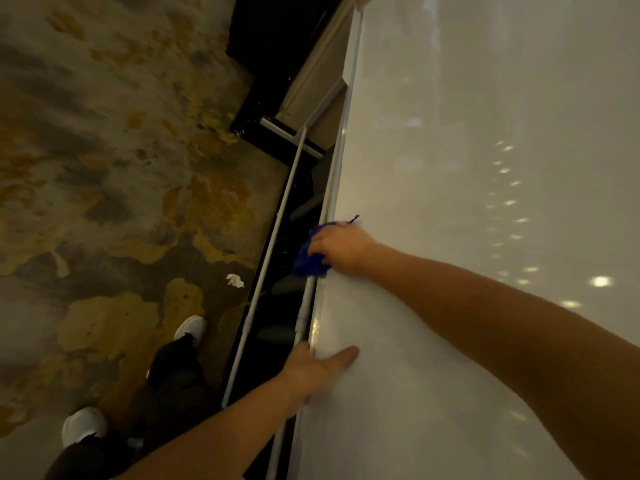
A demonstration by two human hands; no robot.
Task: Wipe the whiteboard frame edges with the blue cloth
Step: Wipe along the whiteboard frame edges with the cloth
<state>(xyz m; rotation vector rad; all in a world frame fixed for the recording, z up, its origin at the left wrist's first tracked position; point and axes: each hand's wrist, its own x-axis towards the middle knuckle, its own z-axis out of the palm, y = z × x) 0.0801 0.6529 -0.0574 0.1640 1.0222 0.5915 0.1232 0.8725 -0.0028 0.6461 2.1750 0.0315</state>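
Observation:
A large whiteboard [467, 168] fills the right half of the view, seen steeply from above. Its silver frame edge [337, 161] runs down the board's left side. My right hand [341, 245] presses a bunched blue cloth [310, 259] against this edge, about midway down. Fingers cover part of the cloth. Lower down, my left hand [311, 367] grips the same frame edge, thumb lying flat on the white surface and fingers hidden behind the frame.
A thin white stand rail [277, 244] runs parallel to the frame, over a dark base [273, 133] on the floor. Patterned carpet [104, 168] covers the left side. A scrap of white paper [235, 280] lies near my white shoes [191, 329].

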